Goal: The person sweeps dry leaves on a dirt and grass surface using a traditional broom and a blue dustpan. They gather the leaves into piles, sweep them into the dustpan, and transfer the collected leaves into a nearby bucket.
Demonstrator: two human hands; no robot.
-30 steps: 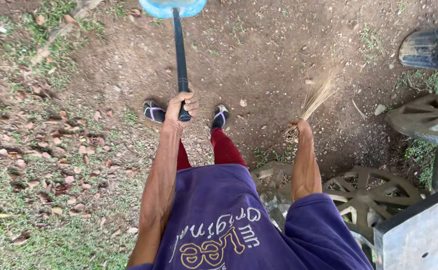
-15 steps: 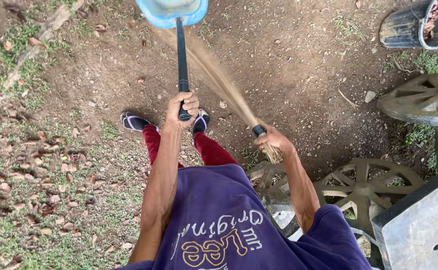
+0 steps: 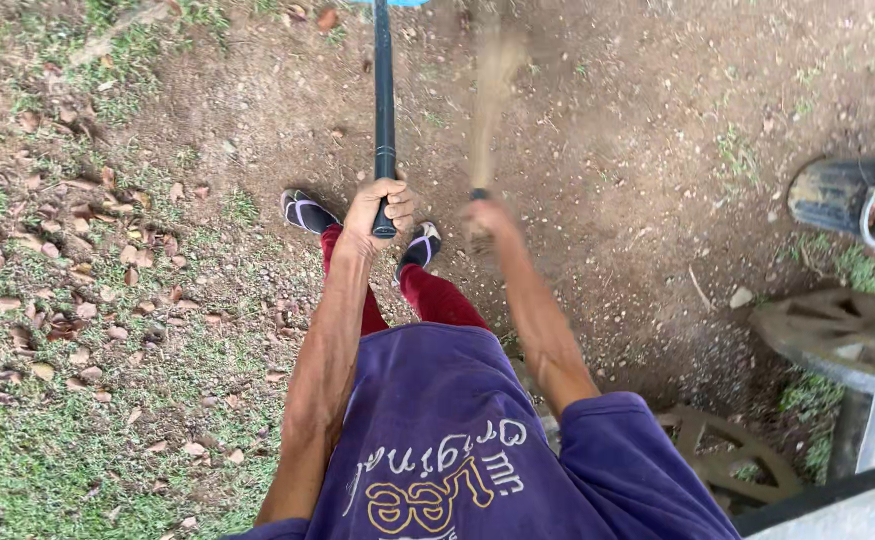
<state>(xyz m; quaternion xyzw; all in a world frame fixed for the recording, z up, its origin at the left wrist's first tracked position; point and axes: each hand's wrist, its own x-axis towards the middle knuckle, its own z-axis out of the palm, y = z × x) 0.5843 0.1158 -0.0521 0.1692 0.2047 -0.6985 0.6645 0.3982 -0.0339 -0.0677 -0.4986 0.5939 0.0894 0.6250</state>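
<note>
My left hand point(image 3: 380, 206) grips the end of a long dark dustpan handle point(image 3: 384, 90) that runs up to a blue dustpan at the top edge. My right hand point(image 3: 488, 217) holds a straw hand broom point(image 3: 490, 85), blurred with motion, its bristles pointing forward over the bare dirt beside the handle. My feet in sandals point(image 3: 304, 212) stand just below the hands.
Grass strewn with dry brown leaves point(image 3: 67, 300) covers the left side. A dark bin point(image 3: 847, 197) with leaves inside lies at the right. A round stone table point(image 3: 847, 340) and a patterned stool point(image 3: 727, 450) stand at the lower right.
My right hand has swung the broom from the right side forward and to the left, up beside the dustpan handle. The view has shifted so the dustpan is almost out of frame.
</note>
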